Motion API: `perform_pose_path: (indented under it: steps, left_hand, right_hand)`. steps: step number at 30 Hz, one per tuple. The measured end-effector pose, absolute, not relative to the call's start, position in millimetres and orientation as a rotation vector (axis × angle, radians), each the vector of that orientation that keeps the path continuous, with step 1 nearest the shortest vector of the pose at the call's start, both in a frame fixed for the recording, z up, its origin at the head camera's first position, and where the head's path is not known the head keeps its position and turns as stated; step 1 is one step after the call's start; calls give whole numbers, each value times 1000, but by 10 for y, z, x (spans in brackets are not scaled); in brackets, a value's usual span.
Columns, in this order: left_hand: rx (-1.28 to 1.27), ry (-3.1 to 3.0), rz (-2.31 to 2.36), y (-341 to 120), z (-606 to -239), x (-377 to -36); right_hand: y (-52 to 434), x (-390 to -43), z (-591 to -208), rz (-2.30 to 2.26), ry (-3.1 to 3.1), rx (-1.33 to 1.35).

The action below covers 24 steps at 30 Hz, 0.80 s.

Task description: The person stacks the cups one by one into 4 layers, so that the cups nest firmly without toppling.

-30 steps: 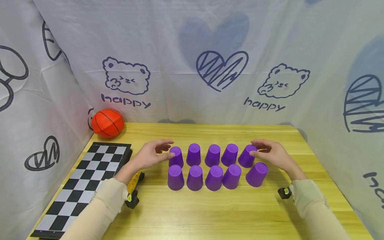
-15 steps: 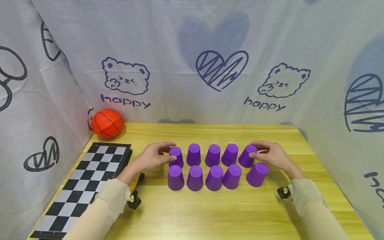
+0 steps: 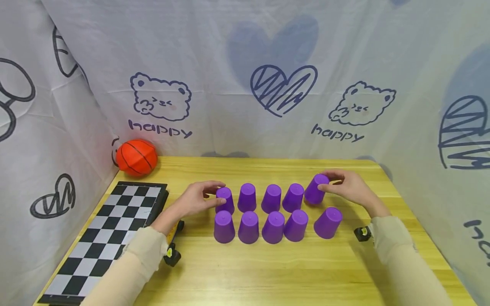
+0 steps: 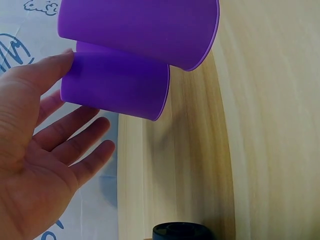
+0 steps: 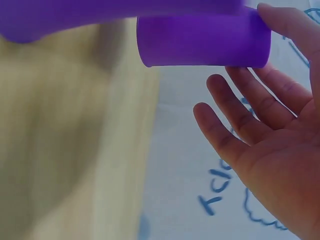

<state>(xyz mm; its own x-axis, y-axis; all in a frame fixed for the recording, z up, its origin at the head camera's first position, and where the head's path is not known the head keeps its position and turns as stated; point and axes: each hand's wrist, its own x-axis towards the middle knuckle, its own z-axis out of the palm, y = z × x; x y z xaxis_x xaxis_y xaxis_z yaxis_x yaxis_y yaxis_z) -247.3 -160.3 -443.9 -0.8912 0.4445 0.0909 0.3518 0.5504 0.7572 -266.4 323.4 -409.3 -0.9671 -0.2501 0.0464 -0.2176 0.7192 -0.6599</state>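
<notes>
Upside-down purple cups stand in two rows on the table. My left hand (image 3: 197, 198) pinches the back row's leftmost cup (image 3: 225, 201) near its closed end, thumb in front and fingers behind. In the left wrist view that cup (image 4: 115, 82) sits behind a front-row cup (image 4: 145, 30), with the lower fingers spread free of it. My right hand (image 3: 347, 187) holds the back row's rightmost cup (image 3: 315, 189), raised above its neighbours and tilted. The right wrist view shows the thumb and fingertips at that cup's (image 5: 200, 42) closed end. Below it stands the front row's rightmost cup (image 3: 328, 223).
A black-and-white chessboard (image 3: 111, 231) lies along the table's left side, with a red basketball-patterned ball (image 3: 137, 157) behind it. A yellow toy with black wheels (image 3: 171, 238) is partly hidden by the left forearm. Printed white cloth (image 3: 222, 106) surrounds the table (image 3: 268, 274).
The right hand has lifted the back row's rightmost cup upward. My left hand has moved slightly right and closed its thumb onto the leftmost cup, which stays in place.
</notes>
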Motion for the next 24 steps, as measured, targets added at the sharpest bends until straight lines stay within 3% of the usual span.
perform_pose_path:
  steps: [14, 24]
  left_hand:
    - [631, 2651, 1230, -1608, -4410, -2480]
    - [625, 2629, 1234, -1594, -4393, -2460]
  right_hand:
    - [2787, -3108, -3580, -1054, 2873, -470]
    - [2501, -3463, -3686, -1031, 2853, -520]
